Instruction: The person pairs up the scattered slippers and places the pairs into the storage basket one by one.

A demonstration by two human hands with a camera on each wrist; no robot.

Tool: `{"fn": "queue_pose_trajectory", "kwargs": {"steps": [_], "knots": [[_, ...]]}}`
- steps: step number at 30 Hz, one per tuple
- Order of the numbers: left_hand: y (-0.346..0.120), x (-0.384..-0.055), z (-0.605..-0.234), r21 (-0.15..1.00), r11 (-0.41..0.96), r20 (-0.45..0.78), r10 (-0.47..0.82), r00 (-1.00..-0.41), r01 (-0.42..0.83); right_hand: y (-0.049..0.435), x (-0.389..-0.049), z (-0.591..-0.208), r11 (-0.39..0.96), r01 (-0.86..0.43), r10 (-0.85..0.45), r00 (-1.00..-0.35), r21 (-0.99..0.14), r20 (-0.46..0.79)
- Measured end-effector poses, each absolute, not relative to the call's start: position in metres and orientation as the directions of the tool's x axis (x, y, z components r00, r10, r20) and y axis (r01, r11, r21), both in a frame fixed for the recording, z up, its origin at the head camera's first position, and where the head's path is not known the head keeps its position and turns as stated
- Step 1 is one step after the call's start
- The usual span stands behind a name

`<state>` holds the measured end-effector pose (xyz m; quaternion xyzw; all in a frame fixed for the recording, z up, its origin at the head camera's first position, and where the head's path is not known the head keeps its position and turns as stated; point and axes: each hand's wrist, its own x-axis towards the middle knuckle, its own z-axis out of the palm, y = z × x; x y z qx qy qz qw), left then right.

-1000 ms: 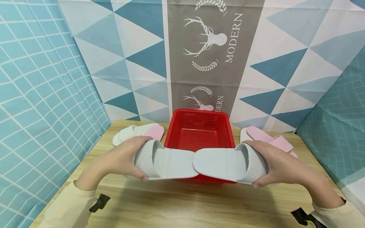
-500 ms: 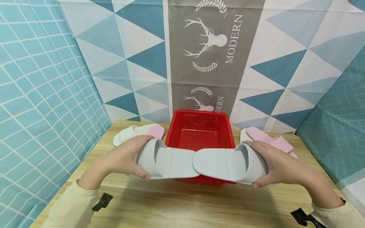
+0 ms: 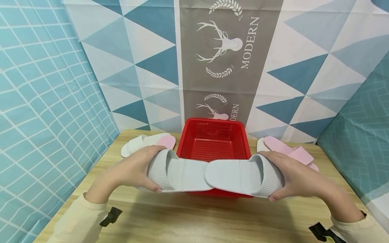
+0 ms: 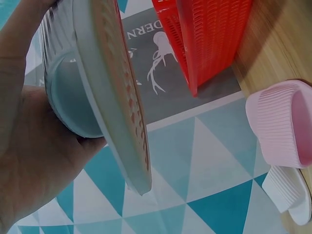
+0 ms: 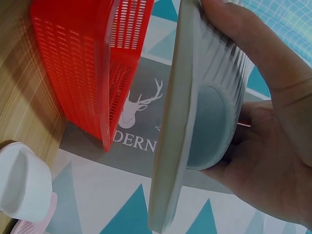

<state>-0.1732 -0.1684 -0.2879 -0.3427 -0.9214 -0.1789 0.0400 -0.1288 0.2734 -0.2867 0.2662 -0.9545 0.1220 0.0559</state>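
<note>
Little has moved since the earlier frames: the left hand (image 3: 136, 168) and its gray slipper have edged slightly toward the right hand (image 3: 294, 175). Each hand is partly closed, thumb and fingers wrapped around the ribbed strap of one slipper and kept apart by its width. Between the hands, the left gray slipper (image 3: 194, 175) and right gray slipper (image 3: 228, 172) point their soles at each other, the right sole's end overlapping the left's as seen from the head; whether they touch cannot be told. Both are held above the wooden table (image 3: 197, 216), in front of a red basket (image 3: 214, 128). Beyond the left hand lie a white slipper (image 3: 136, 143) and a pink-soled one (image 3: 166, 141); beyond the right hand, a pink slipper (image 3: 299, 154) lies across a paler one (image 3: 260, 144). Only the left wrist view shows the patterned underside of that hand's slipper, and the pink strap (image 4: 275, 126) that the hand covers from the head. Similarly, the right wrist view reveals a ribbed white strap (image 5: 36, 185) hidden behind the right hand in the head view.
</note>
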Motion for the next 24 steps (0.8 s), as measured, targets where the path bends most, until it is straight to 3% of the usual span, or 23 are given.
{"fn": "queue_pose_trajectory", "kwargs": {"steps": [24], "knots": [[-0.1627, -0.1752, -0.2872, 0.301, 0.690, 0.204, 0.628, -0.751, 0.659, 0.2676, -0.1290, -0.2830, 0.838, -0.509, -0.487, -0.861, -0.197, 0.148]]}}
